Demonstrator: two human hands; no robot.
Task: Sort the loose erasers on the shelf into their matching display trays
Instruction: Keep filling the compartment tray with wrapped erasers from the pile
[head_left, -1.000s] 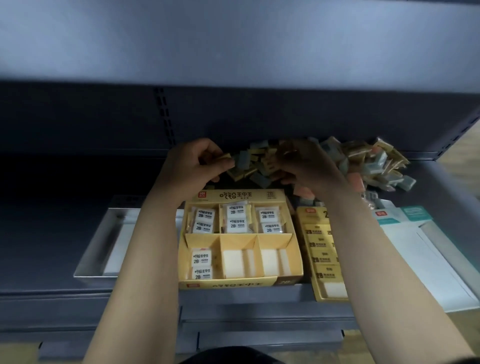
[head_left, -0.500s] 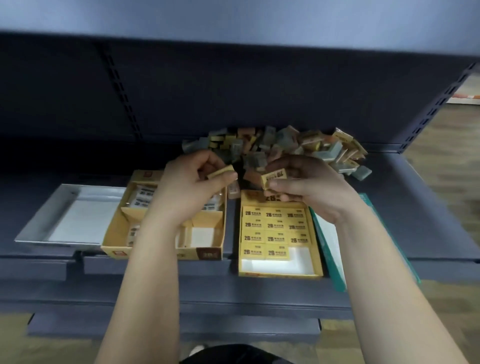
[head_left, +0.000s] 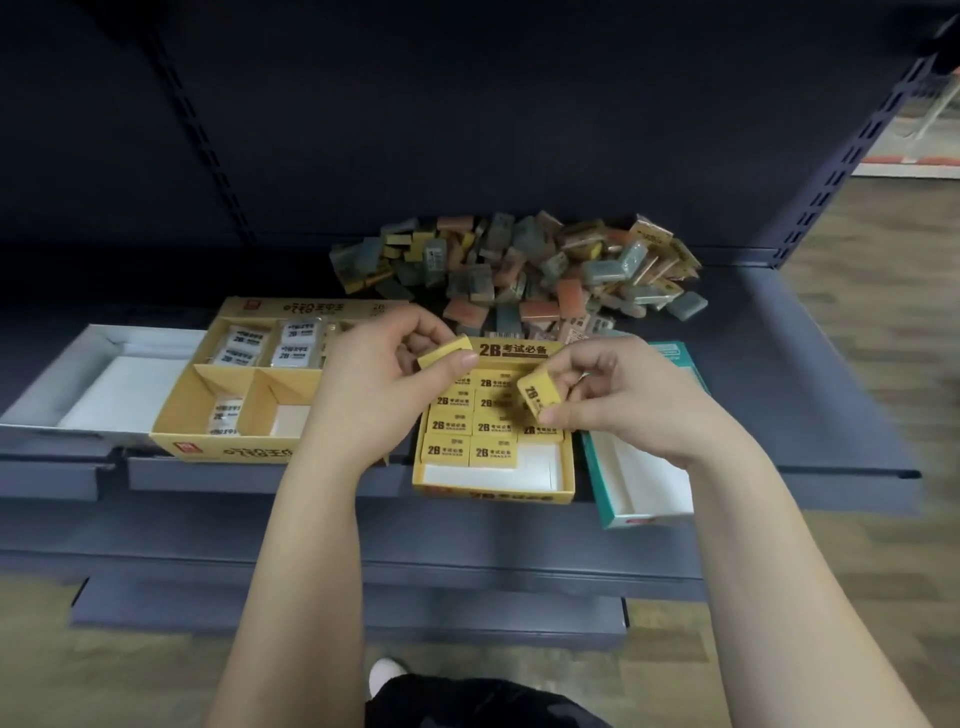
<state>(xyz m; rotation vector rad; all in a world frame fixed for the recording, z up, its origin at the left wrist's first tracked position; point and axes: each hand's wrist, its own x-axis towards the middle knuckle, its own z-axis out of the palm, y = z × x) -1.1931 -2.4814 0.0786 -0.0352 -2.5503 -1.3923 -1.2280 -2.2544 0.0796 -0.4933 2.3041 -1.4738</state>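
From the head camera, the left hand (head_left: 374, 384) pinched a yellow eraser (head_left: 444, 352) between thumb and curled fingers, above the back rim of the yellow tray (head_left: 493, 494). The right hand (head_left: 623, 400) pinched a second yellow eraser (head_left: 540, 397) (printed "2B") between fingertips and thumb, tilted, over the rows of matching erasers (head_left: 451, 451) in that tray. The heap of loose erasers (head_left: 519, 265) lay at the back of the shelf (head_left: 779, 364), behind the trays. The left hand hid part of the divided tray (head_left: 218, 447); the right wrist covered part of the teal tray (head_left: 644, 519). The frame's right side was blurred.
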